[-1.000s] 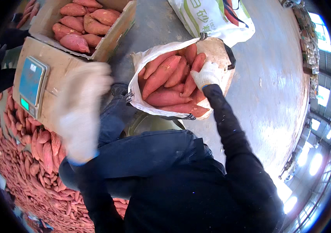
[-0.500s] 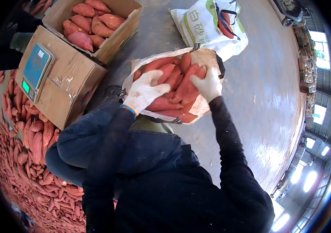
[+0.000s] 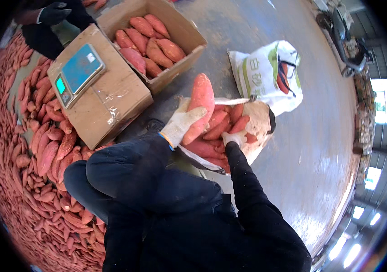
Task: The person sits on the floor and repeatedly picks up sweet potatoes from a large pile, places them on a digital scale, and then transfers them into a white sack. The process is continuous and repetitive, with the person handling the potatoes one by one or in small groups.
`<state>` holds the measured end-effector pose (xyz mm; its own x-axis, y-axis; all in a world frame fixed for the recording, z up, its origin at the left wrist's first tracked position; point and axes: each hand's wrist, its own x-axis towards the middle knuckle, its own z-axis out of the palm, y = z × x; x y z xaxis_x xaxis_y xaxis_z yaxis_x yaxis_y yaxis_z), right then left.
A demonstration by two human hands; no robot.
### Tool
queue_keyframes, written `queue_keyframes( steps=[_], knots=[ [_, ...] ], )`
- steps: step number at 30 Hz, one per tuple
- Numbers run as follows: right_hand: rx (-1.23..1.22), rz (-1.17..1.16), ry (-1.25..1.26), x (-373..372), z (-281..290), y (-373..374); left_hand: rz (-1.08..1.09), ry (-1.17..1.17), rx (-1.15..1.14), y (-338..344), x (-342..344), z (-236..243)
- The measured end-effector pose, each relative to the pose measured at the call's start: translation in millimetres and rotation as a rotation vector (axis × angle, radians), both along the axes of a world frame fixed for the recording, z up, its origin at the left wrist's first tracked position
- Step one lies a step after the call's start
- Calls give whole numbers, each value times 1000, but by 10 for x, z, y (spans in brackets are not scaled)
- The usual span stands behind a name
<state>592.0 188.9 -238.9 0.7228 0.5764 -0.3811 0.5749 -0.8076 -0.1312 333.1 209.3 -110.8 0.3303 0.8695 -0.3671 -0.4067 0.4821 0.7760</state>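
Observation:
My left hand, in a white glove, is closed round a large sweet potato and holds it upright above the left side of an open bag. Inside that bag lie several more sweet potatoes. My right hand, also gloved, reaches into the bag, its thumb and fingers about the lower end of another sweet potato. The fingertips are partly hidden among the sweet potatoes.
A blue-topped scale rests on a closed carton. Behind it stands an open carton of sweet potatoes. A white-and-green bag stands beyond my bag. A sweet potato heap spreads at left, near another person's gloved hand.
My left hand has lifted a sweet potato out of the bag toward the left. My right hand has moved lower into the bag. The whole view has shifted, with the cartons now farther right.

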Motion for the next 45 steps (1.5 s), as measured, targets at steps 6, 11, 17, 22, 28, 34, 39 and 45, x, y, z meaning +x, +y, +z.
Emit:
queue_keyframes(
  steps=[6, 11, 17, 22, 28, 34, 39, 45],
  knots=[
    [251, -613, 1133, 541, 615, -87, 128, -264, -3, -28, -131, -171],
    [410, -253, 1549, 556, 2020, -392, 257, -521, -114, 77, -244, 171],
    [606, -57, 1854, -388, 2272, -20, 280, -761, 132, 35, -885, 538],
    [384, 131, 1873, -1378, 2417, 384, 763, -414, 357, -537, -2075, 1032],
    [503, 827, 1514, -2782, 2278, 839, 1226, -243, 517, -909, -3218, 1095],
    [888, 1339, 584, -4433, 1985, 972, 1542, -179, 493, -920, -3808, 741],
    [694, 1303, 436, -5093, 1662, 1172, 1592, 337, 400, -972, -4034, -265],
    [718, 1347, 288, -5289, 1351, 1346, 1702, -486, 347, -983, -3689, 649]
  ],
)
